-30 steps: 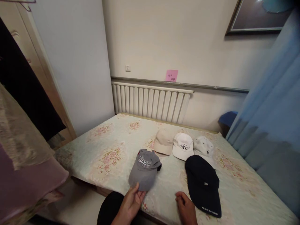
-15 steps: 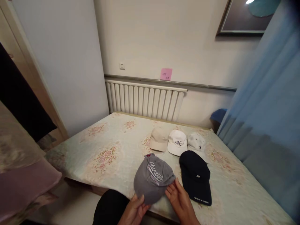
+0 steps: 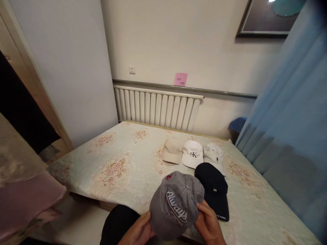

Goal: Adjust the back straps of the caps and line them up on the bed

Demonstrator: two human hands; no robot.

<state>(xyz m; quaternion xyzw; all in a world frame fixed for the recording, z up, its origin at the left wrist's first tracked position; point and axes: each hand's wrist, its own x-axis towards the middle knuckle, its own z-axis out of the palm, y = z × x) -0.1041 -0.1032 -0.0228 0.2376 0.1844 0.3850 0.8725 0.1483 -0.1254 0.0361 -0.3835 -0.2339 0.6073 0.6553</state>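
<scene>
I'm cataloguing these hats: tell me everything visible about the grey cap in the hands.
The grey cap is a faded, cloth-looking baseball cap with white script "Always" stitched across its front and a small red mark near its top edge. It is held above the near edge of the bed, front tilted toward the camera. The left hand grips its lower left edge, the right hand its right side.

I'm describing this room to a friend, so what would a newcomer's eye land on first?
The gray cap lettered Always, held between the left hand and right hand at bottom centre. Behind it on the flowered bed lie a black cap and a row of three pale caps.
</scene>
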